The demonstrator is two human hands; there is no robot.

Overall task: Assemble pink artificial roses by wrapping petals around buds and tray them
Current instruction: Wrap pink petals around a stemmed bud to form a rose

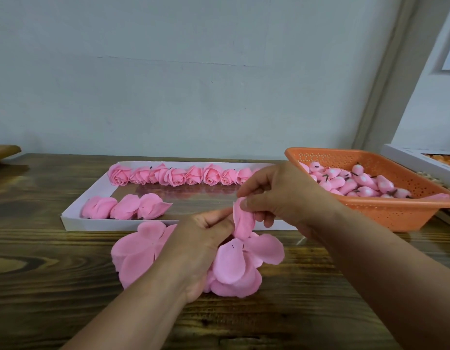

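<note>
My left hand and my right hand meet above the table's middle, both pinching a pink rose that is partly wrapped. Loose petals of the same piece hang below it and spread onto the wood. A flat pink petal set lies to the left, partly under my left wrist. Behind them a white tray holds a back row of several finished roses and three flattened petal bundles at its front left. The bud inside the held rose is hidden.
An orange perforated basket at the right holds several pink buds with dark stems. A white box stands behind it at the far right. A wooden object's edge shows at the far left. The wall rises behind the wooden table.
</note>
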